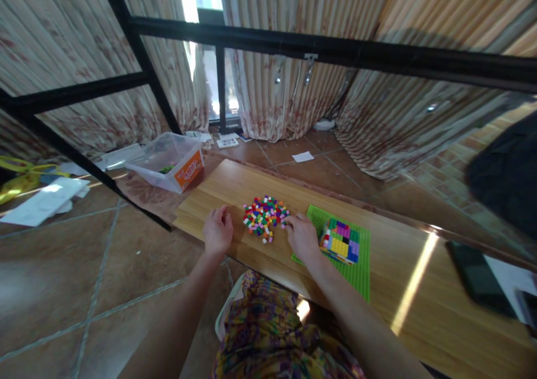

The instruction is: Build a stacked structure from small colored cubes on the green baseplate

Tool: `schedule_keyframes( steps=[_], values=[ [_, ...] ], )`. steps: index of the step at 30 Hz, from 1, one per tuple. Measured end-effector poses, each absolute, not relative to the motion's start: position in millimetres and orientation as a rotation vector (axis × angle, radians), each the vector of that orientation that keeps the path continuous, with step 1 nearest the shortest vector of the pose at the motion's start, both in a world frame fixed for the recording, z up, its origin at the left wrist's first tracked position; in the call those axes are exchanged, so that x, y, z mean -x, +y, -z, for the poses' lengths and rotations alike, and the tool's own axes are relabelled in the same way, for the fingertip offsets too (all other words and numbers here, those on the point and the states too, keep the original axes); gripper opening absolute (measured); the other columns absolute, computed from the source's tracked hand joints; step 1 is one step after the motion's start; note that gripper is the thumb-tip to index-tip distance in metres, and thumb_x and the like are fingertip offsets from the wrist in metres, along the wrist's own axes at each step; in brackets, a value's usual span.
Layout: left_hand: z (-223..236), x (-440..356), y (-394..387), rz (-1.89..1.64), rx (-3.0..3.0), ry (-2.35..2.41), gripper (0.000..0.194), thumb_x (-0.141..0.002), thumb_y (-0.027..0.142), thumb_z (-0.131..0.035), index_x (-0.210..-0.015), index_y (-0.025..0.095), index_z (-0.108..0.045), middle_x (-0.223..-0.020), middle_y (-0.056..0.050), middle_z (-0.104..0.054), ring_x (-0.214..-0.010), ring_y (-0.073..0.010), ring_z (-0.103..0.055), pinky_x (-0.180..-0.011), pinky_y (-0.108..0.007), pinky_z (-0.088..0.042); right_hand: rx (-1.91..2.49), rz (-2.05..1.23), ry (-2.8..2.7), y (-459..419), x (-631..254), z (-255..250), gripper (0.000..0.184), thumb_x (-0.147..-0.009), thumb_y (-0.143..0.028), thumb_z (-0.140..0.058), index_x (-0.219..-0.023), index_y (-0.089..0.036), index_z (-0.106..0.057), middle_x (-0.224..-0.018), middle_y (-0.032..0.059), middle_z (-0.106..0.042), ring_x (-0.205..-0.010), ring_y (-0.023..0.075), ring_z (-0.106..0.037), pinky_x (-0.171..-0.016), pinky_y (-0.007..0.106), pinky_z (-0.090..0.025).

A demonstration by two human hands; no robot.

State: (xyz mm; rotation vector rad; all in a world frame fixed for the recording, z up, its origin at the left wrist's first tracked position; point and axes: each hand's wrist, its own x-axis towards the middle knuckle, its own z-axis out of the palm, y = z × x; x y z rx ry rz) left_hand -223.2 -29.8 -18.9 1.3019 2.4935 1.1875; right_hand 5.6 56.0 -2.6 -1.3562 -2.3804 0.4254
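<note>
A pile of small multicoloured toy bricks (265, 215) lies on the wooden table between my hands. My right hand (301, 233) is at the pile's right edge, its fingertips close to the outermost bricks; whether they pinch one is too small to make out. Beyond that wrist, a green baseplate (361, 278) carries a block built of coloured bricks (340, 242), partly behind my forearm. My left hand (218, 230) rests on the table left of the pile, fingers curled in, and what they hold, if anything, is hidden.
A clear plastic box (168, 158) with an orange label and some green pieces inside stands past the table's left end. On the table's right lies a dark flat object (478, 278) beside white paper. A black metal frame (293, 37) crosses before the curtains.
</note>
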Motion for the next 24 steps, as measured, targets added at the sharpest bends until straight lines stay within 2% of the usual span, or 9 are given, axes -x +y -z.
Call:
schedule_keyframes(
  steps=[10,19,24],
  values=[
    [25.9,219.4,-29.3,-1.117,-1.443,2.532,0.036,-0.090,0.026,-0.044,-0.114,0.016,-0.068,-0.106,-0.012,-0.070,-0.105,-0.0255,-0.064,-0.097,-0.039,-0.050,1.342,-0.368,-2.410,58.0,1.3,2.4,0.011,-0.090,-0.019,-0.062,-0.088,-0.022,-0.073,-0.094,0.0083,-0.067,-0.095,0.0240,-0.060,-0.089,0.035,-0.046],
    [23.4,218.9,-29.4,-1.099,-1.446,2.558,0.034,-0.089,0.026,-0.044,-0.110,0.017,-0.069,-0.106,-0.012,-0.070,-0.105,-0.0255,-0.064,-0.097,-0.038,-0.050,1.307,-0.321,-2.419,59.2,-0.3,8.1,0.021,-0.096,-0.022,-0.053,-0.089,-0.021,-0.073,-0.100,0.0109,-0.069,-0.099,0.0255,-0.058,-0.089,0.037,-0.047],
    [23.3,219.5,-29.0,-1.105,-1.450,2.556,0.034,-0.089,0.027,-0.043,-0.109,0.017,-0.069,-0.105,-0.012,-0.070,-0.104,-0.0254,-0.064,-0.096,-0.038,-0.050,1.287,-0.507,-2.198,48.2,-1.4,-5.0,0.021,-0.094,-0.021,-0.053,-0.086,-0.020,-0.072,-0.092,0.0090,-0.070,-0.092,0.0233,-0.062,-0.085,0.035,-0.048]
  ],
)
